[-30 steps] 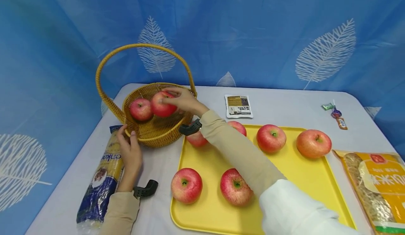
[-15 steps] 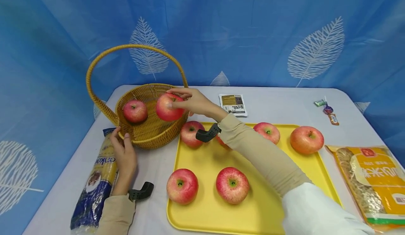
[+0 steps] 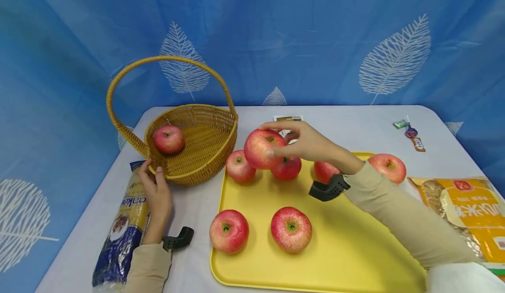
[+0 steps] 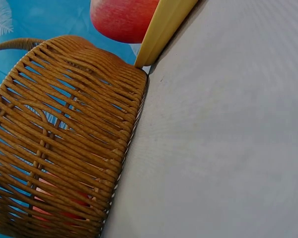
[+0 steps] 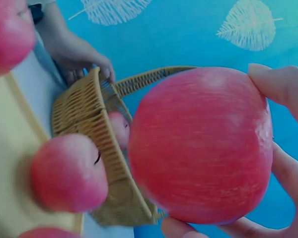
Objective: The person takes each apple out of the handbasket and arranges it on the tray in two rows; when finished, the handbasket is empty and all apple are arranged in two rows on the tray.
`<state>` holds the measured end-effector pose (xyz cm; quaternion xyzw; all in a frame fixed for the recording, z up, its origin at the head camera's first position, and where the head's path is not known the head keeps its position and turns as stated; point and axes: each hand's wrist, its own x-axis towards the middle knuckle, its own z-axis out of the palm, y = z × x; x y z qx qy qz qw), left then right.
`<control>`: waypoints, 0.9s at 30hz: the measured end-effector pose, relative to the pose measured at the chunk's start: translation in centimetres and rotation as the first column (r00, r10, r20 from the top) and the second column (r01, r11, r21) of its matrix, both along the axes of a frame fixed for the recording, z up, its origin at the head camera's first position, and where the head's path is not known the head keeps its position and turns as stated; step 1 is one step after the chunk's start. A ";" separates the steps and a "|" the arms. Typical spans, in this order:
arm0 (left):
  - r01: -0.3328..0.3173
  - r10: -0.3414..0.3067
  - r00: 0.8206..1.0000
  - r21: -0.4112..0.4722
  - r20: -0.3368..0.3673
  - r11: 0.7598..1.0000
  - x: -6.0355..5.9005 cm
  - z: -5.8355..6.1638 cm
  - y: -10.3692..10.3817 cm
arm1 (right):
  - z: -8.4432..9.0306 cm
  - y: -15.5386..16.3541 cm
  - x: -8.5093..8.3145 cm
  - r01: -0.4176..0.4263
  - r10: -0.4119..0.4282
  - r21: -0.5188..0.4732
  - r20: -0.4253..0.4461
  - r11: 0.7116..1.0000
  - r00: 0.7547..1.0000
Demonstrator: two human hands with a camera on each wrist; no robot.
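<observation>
Your right hand (image 3: 311,146) grips a round red apple (image 3: 263,149) above the yellow plastic tray (image 3: 355,240); your left hand (image 3: 155,192) pinches the woven wicker basket's (image 3: 205,153) rim.

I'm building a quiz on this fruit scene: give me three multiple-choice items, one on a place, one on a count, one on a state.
1. Where is the held apple?
A over the tray
B inside the basket
C on the noodle pack
2. How many apples lie in the basket?
A three
B none
C one
3. What does the left hand do?
A lies flat on the tray
B holds the basket rim
C lifts an apple

Key: 1 A, the right hand holds the apple above the tray; 2 C, one apple lies in the basket; 3 B, the left hand holds the rim.
</observation>
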<state>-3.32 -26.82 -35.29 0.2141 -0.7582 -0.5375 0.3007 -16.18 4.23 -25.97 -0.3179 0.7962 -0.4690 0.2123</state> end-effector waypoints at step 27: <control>-0.016 0.016 1.000 -0.021 0.001 1.000 -0.9 -3.1 -1.9 | -8.0 15.3 11.2 0.195 -0.166 0.115 -0.220 0.974 0.961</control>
